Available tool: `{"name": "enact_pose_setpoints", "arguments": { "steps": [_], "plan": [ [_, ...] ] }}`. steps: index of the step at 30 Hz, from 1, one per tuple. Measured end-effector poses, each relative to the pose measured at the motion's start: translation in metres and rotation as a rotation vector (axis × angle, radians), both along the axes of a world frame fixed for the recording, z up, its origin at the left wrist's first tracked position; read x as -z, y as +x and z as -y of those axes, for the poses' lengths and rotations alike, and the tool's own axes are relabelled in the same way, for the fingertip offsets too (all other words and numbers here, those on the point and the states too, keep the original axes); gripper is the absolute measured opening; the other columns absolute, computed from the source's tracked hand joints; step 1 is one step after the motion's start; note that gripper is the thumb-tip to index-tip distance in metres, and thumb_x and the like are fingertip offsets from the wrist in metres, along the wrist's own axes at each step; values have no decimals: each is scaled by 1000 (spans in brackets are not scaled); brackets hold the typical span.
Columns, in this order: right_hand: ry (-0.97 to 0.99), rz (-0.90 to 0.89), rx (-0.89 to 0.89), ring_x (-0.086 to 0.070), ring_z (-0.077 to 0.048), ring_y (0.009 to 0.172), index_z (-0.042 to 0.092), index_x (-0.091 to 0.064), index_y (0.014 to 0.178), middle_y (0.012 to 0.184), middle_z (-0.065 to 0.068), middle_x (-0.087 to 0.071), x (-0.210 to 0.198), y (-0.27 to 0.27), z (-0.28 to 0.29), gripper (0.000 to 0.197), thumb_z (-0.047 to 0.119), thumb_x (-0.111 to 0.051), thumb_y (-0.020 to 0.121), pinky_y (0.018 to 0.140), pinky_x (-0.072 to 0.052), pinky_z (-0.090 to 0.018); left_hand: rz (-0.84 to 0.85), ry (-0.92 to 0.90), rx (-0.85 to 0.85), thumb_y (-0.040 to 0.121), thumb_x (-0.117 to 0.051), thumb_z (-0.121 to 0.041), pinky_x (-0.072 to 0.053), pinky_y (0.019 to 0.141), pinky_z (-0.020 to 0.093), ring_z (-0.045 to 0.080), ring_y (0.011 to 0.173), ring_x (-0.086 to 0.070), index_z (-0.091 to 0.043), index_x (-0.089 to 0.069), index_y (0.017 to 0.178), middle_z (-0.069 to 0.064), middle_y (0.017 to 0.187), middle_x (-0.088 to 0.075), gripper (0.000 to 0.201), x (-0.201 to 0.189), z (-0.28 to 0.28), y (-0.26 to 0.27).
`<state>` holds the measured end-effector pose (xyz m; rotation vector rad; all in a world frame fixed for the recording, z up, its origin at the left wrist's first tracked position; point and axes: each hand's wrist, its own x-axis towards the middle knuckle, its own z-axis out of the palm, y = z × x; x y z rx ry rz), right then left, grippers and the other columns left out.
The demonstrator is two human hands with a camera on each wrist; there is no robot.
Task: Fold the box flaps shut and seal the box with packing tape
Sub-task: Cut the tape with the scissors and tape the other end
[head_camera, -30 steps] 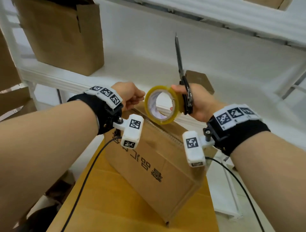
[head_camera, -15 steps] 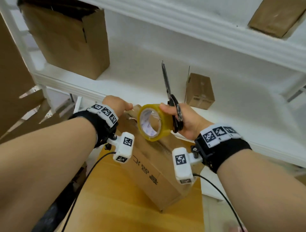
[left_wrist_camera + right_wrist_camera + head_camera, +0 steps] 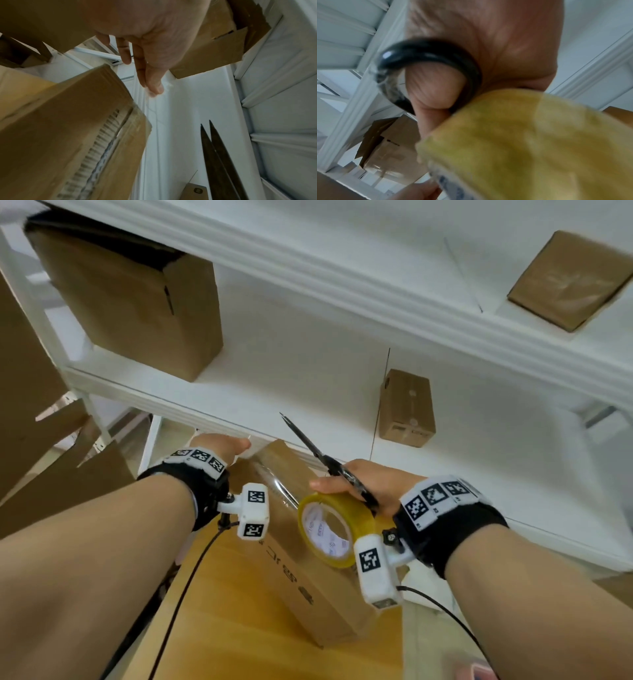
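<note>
Left hand pinches the free end of a clear tape strip stretched over the cardboard box, which sits on the wooden desk. Right hand grips both the yellow tape roll and black scissors, blades pointing up towards the white shelf.
</note>
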<state>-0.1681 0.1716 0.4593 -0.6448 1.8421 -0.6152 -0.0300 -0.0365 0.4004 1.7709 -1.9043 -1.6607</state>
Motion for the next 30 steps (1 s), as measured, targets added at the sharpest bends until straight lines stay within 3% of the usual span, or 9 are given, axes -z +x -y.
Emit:
{"name": "enact_pose_setpoints", "arguments": {
  "steps": [2, 6, 11, 16, 18, 22, 25, 28, 30],
  "plan": [
    [7, -24, 5, -69, -45, 108, -5, -67, 117, 112, -25, -72, 5, -4, 8, 92, 57, -91, 55, 101, -53, -56, 65, -45, 22, 89, -63, -51, -45, 102, 46, 36, 113, -59, -5, -59, 126, 18, 129, -60, 59, 3, 4, -6],
    [29, -103, -7, -71, -42, 105, 2, -73, 108, 106, -20, -75, 21, -11, 22, 102, 75, -88, 39, 99, -54, -55, 163, -82, 49, 90, -59, -55, -45, 99, 43, 35, 113, -59, -7, -59, 124, 16, 129, -61, 58, 8, 12, -13],
    [73, -203, -90, -72, -40, 102, 4, -72, 107, 107, -20, -75, 37, -19, 34, 123, 91, -76, 20, 96, -56, -54, 121, -28, 29, 88, -63, -52, -47, 100, 47, 35, 108, -61, -10, -60, 116, 16, 124, -62, 51, 20, 17, -16],
    [90, -245, -140, -73, -38, 92, 0, -69, 99, 98, -21, -74, 42, -24, 38, 124, 95, -71, 18, 97, -55, -55, 175, -35, 53, 89, -63, -52, -47, 101, 47, 35, 111, -61, -5, -58, 123, 19, 127, -61, 58, 30, 22, -24],
    [90, -250, -150, -67, -30, 81, 9, -67, 91, 87, -14, -68, 42, -26, 38, 112, 95, -71, 19, 98, -54, -57, 192, -8, 40, 88, -65, -52, -48, 101, 47, 36, 113, -61, -3, -57, 123, 20, 128, -61, 60, 38, 22, -26],
    [90, -247, -134, -59, -26, 75, 14, -63, 87, 82, -10, -61, 44, -31, 36, 107, 94, -72, 17, 99, -52, -55, 234, -20, 75, 90, -61, -53, -47, 101, 41, 36, 115, -59, -1, -56, 126, 21, 129, -60, 64, 37, 16, -33],
    [81, -244, -119, -60, -25, 76, 14, -62, 88, 82, -9, -62, 47, -33, 35, 106, 94, -72, 18, 100, -53, -54, 270, -125, 185, 97, -50, -53, -45, 101, 36, 33, 122, -55, -18, -47, 143, 14, 139, -55, 58, 47, 16, -29],
    [72, -232, -116, -60, -25, 77, 16, -62, 89, 83, -10, -61, 50, -33, 32, 103, 93, -74, 22, 101, -52, -55, 337, -235, 312, 101, -45, -36, -52, 93, 35, 27, 106, -61, -32, -26, 152, 10, 125, -60, 55, 79, 29, -22],
    [66, -236, -99, -60, -26, 78, 15, -63, 89, 83, -9, -62, 50, -33, 30, 98, 90, -76, 28, 102, -52, -55, 185, -219, 135, 100, -49, -28, -52, 89, 35, 25, 98, -62, -22, -48, 139, 11, 118, -65, 40, 73, 23, -21]
  ]
}}
